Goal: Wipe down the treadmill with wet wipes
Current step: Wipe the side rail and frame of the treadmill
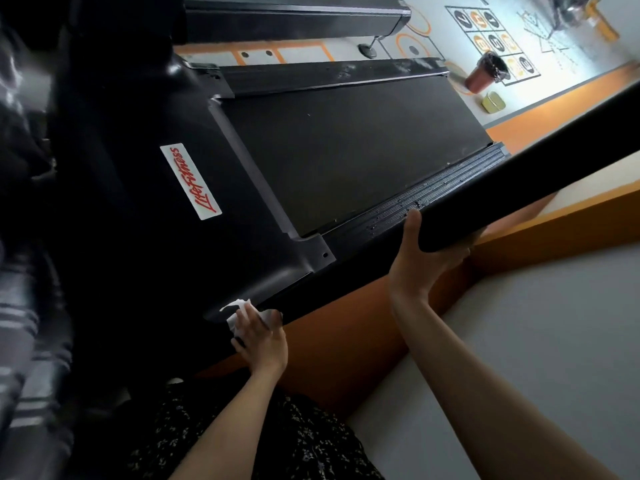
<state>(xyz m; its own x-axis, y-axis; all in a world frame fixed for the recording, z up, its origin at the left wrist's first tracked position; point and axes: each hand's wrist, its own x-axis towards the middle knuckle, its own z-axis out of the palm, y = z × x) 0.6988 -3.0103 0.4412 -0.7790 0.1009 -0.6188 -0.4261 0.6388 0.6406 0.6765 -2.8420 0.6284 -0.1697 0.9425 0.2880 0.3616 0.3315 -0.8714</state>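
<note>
The left hand's fingers (250, 317) are bent over a crumpled white wet wipe (237, 305), grasping it and pressing it onto the near front corner of the treadmill's motor hood (138, 230), right where the hood's rounded edge drops away. Part of the wipe sticks out past the fingertips onto the hood; the rest is hidden under the left hand (262, 338).

The right hand (417, 268) is clenched round the rounded end of the black handrail (519, 174). Its thumb stands up against the near face and its palm cups the underside, with the fingertips showing just below the bar's lower edge.

The handrail runs diagonally above the ribbed side rail (433, 197), which borders the near edge of the dark running belt (346, 150). A white label with red lettering (190, 181) sits on the hood, well apart from the wipe.

Beside the treadmill's near edge lies a strip of orange floor (346, 341), then grey floor (536, 341), both open under the two forearms. A dark patterned garment (277, 438) shows at the bottom.

Beyond the far side rail a narrow gap of floor separates this machine from a second treadmill (294, 19). Past the belt's end stand a brown bin lined with a black bag (483, 76) and a small yellow-green box (493, 102).
</note>
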